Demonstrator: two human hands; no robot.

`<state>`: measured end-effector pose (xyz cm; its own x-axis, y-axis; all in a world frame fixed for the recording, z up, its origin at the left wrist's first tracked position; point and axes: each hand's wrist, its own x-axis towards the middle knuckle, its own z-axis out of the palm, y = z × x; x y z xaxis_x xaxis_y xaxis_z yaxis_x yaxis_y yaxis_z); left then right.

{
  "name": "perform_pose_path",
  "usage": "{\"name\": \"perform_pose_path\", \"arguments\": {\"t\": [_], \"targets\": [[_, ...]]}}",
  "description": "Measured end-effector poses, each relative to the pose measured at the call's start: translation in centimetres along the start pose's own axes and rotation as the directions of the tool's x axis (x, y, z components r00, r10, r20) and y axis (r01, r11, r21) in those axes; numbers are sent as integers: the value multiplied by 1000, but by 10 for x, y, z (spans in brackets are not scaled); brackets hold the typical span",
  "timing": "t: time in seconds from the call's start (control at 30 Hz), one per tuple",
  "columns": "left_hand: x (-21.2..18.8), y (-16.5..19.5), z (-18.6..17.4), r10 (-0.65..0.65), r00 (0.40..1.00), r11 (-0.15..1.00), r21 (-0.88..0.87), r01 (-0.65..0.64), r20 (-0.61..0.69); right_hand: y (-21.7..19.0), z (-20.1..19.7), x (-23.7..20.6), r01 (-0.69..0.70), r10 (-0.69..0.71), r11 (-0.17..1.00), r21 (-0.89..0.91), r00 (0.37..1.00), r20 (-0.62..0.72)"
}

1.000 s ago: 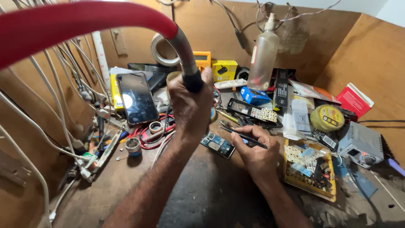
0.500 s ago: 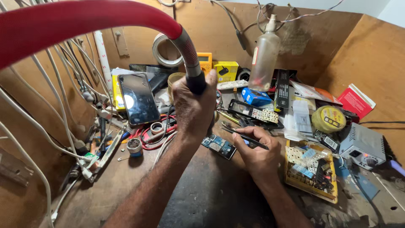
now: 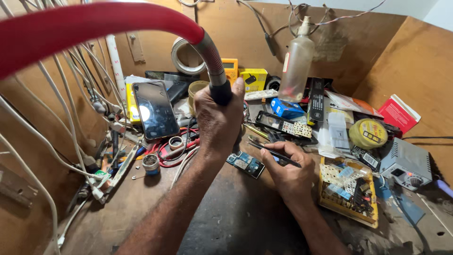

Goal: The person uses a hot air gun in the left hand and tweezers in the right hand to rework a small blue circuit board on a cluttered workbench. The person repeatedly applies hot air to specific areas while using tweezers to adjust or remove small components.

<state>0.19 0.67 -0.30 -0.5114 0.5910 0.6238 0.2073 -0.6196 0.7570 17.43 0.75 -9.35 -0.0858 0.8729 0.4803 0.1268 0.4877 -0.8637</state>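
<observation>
My left hand [image 3: 218, 122] grips the black handle of a hot-air tool whose metal neck and thick red hose [image 3: 99, 26] arc up and away to the left. Its tip is hidden behind the hand, just above a small blue circuit board [image 3: 245, 164] lying on the dark bench. My right hand [image 3: 289, 171] rests to the right of the board and holds black tweezers [image 3: 272, 153], their points aimed left toward the board's top edge.
A smartphone [image 3: 155, 109] leans at the left among white cables. Behind stand a tape roll [image 3: 185, 55], yellow meter [image 3: 230, 69], clear spray bottle [image 3: 297, 63] and blue box [image 3: 287, 108]. At right lie a yellow parts tray [image 3: 349, 189], round yellow tin [image 3: 368, 133], grey power unit [image 3: 406, 164].
My left hand with the hot-air tool has shifted slightly right and lower, closer over the circuit board. The right hand and tweezers stay almost still.
</observation>
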Motion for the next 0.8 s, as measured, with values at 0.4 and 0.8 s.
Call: {"name": "perform_pose_path", "arguments": {"t": [0.4,0.8], "targets": [[1,3,-1,10,998,999,45,-8,-56,-2,-1,-1,137,-140,985,-102,990,-23],[-1,0,0,-61,998,998,-31,61,21,-3,0,0,-53,52,994,-99,999,-17]]}}
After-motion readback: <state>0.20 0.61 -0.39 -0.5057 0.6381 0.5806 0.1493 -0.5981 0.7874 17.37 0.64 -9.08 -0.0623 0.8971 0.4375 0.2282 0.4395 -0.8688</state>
